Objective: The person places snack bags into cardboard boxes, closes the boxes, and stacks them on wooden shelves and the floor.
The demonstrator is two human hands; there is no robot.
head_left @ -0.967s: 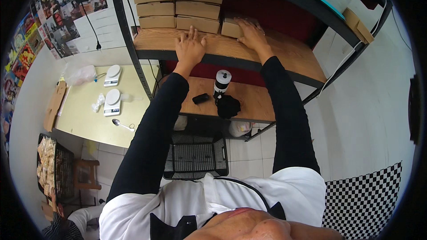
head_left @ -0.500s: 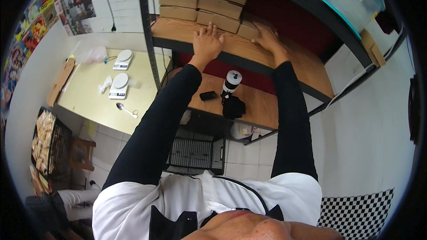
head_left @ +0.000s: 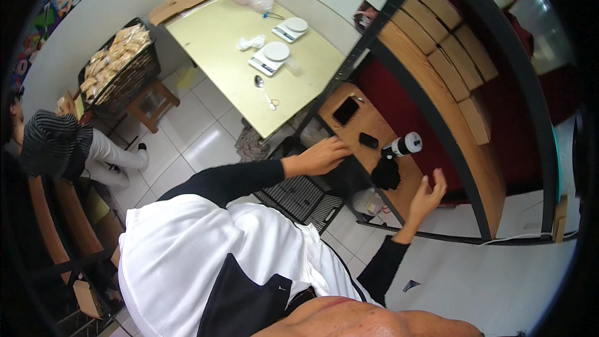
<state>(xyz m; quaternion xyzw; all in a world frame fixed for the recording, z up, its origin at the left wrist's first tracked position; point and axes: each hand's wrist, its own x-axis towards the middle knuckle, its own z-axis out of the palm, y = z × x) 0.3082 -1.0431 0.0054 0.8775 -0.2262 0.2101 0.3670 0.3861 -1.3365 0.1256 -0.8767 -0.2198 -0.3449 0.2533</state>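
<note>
Hands (head_left: 321, 157) (head_left: 427, 201) apart, black bundle (head_left: 385, 173) between, bottle (head_left: 404, 145) beside, boxes (head_left: 458, 62) shelved above

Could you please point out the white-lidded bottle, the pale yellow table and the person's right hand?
White-lidded bottle (head_left: 400, 145): head view, on its side.
Pale yellow table (head_left: 209, 43): head view, on its bare top.
Right hand (head_left: 425, 202): head view, middle of the hand.

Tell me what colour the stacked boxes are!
The stacked boxes are light brown, best seen in the head view.
</note>
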